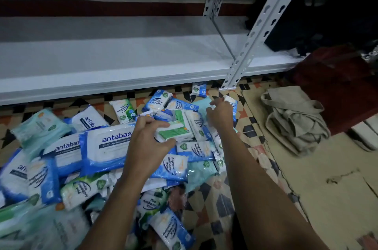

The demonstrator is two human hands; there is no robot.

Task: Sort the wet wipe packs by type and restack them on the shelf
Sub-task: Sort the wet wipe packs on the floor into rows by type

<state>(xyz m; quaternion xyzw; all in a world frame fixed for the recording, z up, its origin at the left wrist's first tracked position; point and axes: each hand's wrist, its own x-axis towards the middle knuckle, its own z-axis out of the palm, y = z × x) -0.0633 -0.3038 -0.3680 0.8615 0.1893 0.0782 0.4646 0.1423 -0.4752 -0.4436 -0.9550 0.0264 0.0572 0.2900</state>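
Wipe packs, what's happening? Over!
Left hand gripping green-and-white pack. Right hand pinching small pack. White shelf bare; pile unsorted.

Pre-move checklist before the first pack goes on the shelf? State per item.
1. Left hand holds a pack: ok, fingers curl round the green and white pack.
2. Right hand holds a pack: cannot tell, fingers reach a small white pack, grip hidden.
3. Types of the two packs match: cannot tell, labels unreadable.
4. Shelf has room: ok, its visible white board is bare.
5. Sorting done: not ok, Antabax packs and smaller packs lie mixed on the floor.
6. Upright post out of the path: ok, right of both hands.
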